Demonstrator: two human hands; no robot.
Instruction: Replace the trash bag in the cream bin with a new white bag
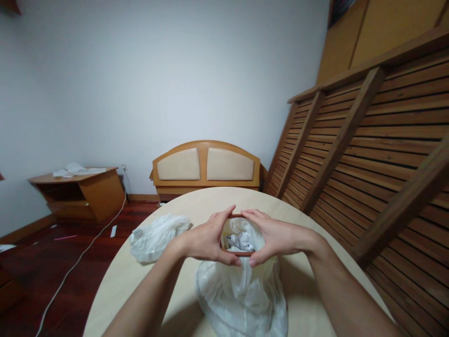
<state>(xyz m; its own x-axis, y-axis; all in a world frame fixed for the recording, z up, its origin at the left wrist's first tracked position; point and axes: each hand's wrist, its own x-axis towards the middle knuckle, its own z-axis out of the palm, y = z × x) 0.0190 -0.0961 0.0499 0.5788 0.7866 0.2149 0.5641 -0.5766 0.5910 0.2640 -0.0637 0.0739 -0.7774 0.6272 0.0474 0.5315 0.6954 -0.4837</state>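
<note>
Both ends of brown rim [242, 254] clasped: left hand [207, 239], right hand [278, 236], wide-curved.

Hands [206, 239] [280, 235] around brown rim [242, 253], white bag [242, 292], round table [203, 200]

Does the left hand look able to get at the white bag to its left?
Likely yes, once the left hand releases the brown rim: the white bag lies close by, with nothing seen on top.

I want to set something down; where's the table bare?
Free: the table from its far edge to the left hand and right hand; also the patch between loose bag, left forearm and left edge. Crowded: the middle, around the brown-rimmed container.
</note>
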